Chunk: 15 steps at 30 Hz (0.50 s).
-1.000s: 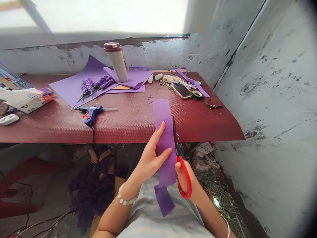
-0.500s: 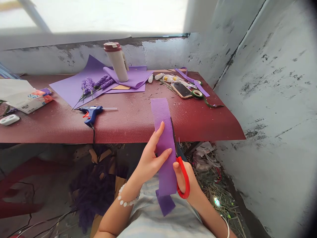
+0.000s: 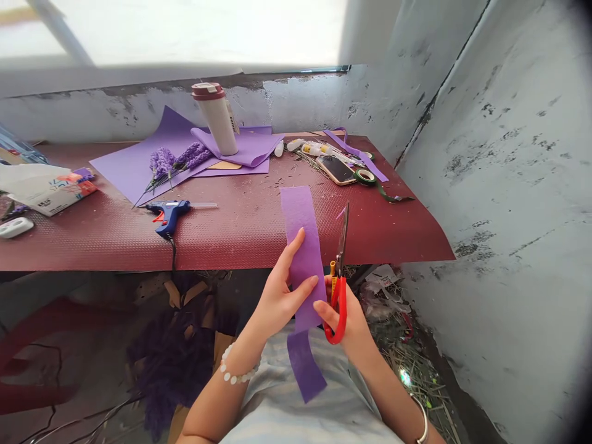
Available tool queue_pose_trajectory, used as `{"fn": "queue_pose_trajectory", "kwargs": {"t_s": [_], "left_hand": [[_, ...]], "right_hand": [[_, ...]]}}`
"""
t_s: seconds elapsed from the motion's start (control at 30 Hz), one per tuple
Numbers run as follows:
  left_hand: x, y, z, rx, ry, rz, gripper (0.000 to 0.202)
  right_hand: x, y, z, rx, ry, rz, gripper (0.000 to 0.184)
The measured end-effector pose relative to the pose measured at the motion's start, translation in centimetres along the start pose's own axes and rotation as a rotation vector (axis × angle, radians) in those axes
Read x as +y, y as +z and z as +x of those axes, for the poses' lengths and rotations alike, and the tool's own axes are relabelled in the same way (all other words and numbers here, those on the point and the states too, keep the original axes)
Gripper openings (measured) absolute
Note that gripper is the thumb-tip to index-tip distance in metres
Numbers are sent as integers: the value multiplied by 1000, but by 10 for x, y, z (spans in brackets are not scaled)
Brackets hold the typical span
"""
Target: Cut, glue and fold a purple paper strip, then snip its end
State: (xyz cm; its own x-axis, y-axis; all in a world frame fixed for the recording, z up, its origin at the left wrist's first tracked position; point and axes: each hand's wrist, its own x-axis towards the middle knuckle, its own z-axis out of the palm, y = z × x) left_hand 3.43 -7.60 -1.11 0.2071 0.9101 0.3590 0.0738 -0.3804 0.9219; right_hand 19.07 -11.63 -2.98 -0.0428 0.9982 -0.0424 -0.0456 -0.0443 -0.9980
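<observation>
My left hand (image 3: 289, 287) pinches a long purple felt-like strip (image 3: 300, 213), thumb and fingers lying across its face. The strip stands upright over the table's front edge, and its lower end folds down toward my lap. In my right hand (image 3: 349, 317) are red-handled scissors (image 3: 341, 290), blades closed and pointing up, just right of the strip and apart from its edge. A thin purple sliver (image 3: 341, 213) shows by the blade tip. My right thumb is through a red handle loop, close to the strip.
On the dark red table (image 3: 240, 234) lie a blue glue gun (image 3: 171, 216), purple sheets (image 3: 124, 157) under a lidded cup (image 3: 219, 123), lavender sprigs (image 3: 164, 163), a phone (image 3: 336, 169), green tape (image 3: 365, 177) and a tissue pack (image 3: 50, 188). A stained wall (image 3: 509, 185) stands at right.
The scissors have moved off the strip's right edge, their blades now clear of it and upright. A small purple sliver appears by the tip. My left hand keeps its hold.
</observation>
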Motion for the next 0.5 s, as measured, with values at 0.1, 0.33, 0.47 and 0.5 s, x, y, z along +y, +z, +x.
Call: {"fn": "queue_pose_trajectory", "kwargs": {"t_s": [0.1, 0.33, 0.47, 0.5], "left_hand": [[-2, 0, 5, 17, 7, -30, 70], [-2, -8, 26, 105, 4, -172, 60], [0, -12, 30, 125, 22, -177, 59], [1, -13, 30, 134, 22, -162, 59]], "right_hand": [[-3, 1, 0, 16, 63, -57, 48], [3, 4, -1, -61, 184, 55, 53], [17, 2, -4, -111, 199, 91, 60], [22, 1, -5, -141, 188, 120, 64]]}}
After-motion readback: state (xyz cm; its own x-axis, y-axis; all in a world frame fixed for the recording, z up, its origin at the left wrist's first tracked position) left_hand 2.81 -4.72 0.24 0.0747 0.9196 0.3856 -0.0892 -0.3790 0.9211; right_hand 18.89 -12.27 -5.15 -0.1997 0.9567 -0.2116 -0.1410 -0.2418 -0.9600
